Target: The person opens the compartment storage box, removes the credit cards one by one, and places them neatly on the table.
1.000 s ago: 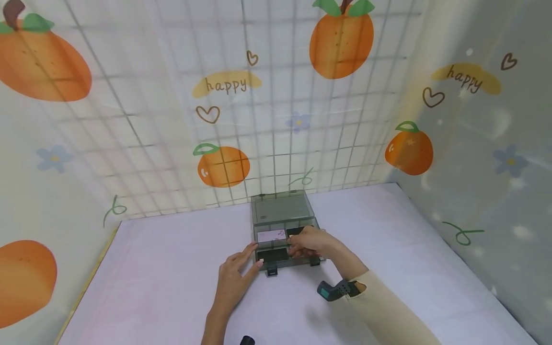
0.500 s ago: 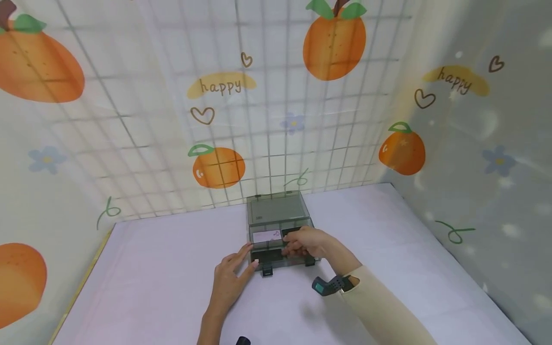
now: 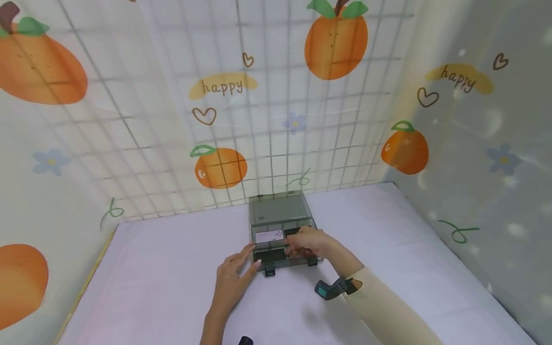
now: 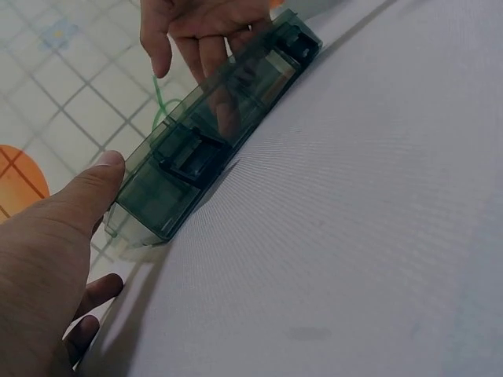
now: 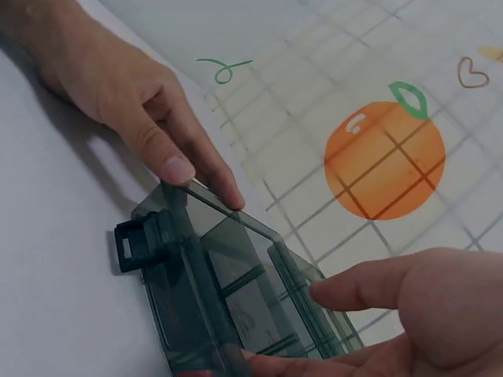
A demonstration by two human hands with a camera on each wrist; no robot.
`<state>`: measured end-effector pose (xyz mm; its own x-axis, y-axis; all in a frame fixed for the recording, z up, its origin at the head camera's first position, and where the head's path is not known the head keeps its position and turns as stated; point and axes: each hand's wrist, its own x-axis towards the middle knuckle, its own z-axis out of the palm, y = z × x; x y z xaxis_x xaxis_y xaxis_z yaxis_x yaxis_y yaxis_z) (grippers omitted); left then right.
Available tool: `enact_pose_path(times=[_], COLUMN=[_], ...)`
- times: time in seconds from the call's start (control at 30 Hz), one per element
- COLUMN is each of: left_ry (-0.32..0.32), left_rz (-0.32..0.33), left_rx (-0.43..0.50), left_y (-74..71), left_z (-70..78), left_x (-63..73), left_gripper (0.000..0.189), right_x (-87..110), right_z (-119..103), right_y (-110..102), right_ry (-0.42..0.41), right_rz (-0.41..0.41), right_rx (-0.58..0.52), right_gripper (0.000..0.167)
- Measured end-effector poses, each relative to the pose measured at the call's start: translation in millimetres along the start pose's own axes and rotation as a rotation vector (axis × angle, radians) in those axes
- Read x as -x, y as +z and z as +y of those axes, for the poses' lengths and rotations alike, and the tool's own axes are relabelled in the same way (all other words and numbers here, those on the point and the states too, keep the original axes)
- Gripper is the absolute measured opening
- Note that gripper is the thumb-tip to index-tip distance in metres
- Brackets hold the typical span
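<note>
A smoky green see-through plastic compartment box [image 3: 282, 207] lies on the table with its lid leaning back. A white card with a small pink print [image 3: 269, 236] is in its rear left compartment. Dark flat inserts show in the front left [image 3: 270, 255] and rear right compartments. My left hand [image 3: 233, 275] touches the box's left side, thumb at the front corner, fingers fairly straight. My right hand [image 3: 309, 241] reaches into the front right compartment. Thumb and fingers stand apart in the right wrist view; their tips are partly hidden. A red bit [image 5: 195, 374] shows at that frame's bottom edge.
Two black latches [image 3: 270, 270] hang from the box's front edge. White cloth covers the table [image 3: 172, 287]. Behind and beside it stand curtains printed with oranges [image 3: 221, 167]. My right wrist wears a dark strapped device [image 3: 332, 289]. A black object [image 3: 246, 340] pokes in at the bottom.
The head view has shifted slightly. Both hands keep nearly the same places at the box, with only small movement in the right fingers.
</note>
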<state>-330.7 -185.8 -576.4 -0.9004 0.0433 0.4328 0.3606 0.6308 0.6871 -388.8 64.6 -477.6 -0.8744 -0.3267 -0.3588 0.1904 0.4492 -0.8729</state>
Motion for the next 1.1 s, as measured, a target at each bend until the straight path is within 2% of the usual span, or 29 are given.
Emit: enact_pose_path(times=[0.2,0.4,0.67,0.77,0.97,1.1], left_ry=[-0.025,-0.041,-0.091,-0.085,-0.049,-0.051], left_rz=[-0.013,-0.025,-0.036,-0.034,-0.018,-0.02], left_rx=[0.006,0.026,0.0,-0.005,0.013,0.013], left_y=[-0.5,1.2,-3.3,-3.6,-0.8,-1.3], left_z=[3.0,4.7,5.1,3.5,1.8,2.7], left_x=[-1.4,-0.9,0.0,0.3,0.2,-0.1], left_gripper=[0.052,0.052,0.052,0.052,0.053,0.055], right_x=[-0.5,-1.3,-5.3,-6.4,-3.7,-1.6], right_z=[0.9,3.4,6.4,7.5,5.0,3.4], right_y=[-2.2,-6.9,-5.0,-3.7,-3.0,-2.0], right_ry=[0.014,0.029,0.03,0.028,0.003,0.001], right_rz=[0.004,-0.025,-0.062,-0.081,-0.042,-0.007], right_rx=[-0.004,-0.065,-0.176,-0.203,-0.111,-0.045], right_gripper=[0.032,0.034,0.038,0.038,0.034,0.032])
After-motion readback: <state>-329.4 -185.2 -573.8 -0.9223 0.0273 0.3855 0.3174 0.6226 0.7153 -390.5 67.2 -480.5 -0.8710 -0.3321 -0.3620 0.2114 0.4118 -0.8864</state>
